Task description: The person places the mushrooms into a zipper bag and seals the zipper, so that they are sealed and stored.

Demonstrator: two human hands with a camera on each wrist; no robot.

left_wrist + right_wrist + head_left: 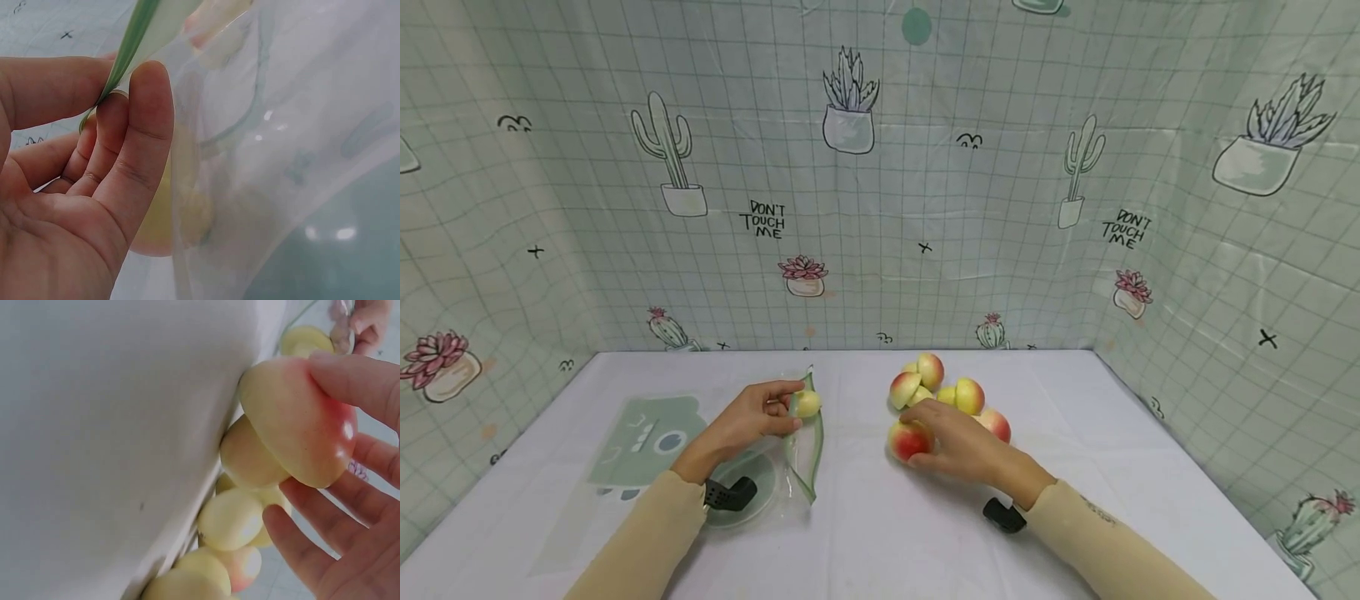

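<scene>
My left hand [760, 414] pinches the green-edged mouth of a clear plastic bag [651, 437] with a pale green print. In the left wrist view, the green edge [128, 53] stands between thumb and fingers. A yellow rounded piece [807, 404] shows at the bag mouth beside the fingertips; whether it is inside I cannot tell. My right hand [955, 442] holds a red-and-yellow toy mushroom [911, 439] near the table. In the right wrist view, thumb and fingers grip the mushroom's domed cap [300, 419], and its paler stem [250, 453] points away from the palm.
Several more red-and-yellow toy mushrooms [929, 372] lie in a loose group just behind and beside the right hand. The bag lies flat on the white tabletop [880, 533], left of centre. A patterned cloth wall [880, 192] closes off the back and both sides.
</scene>
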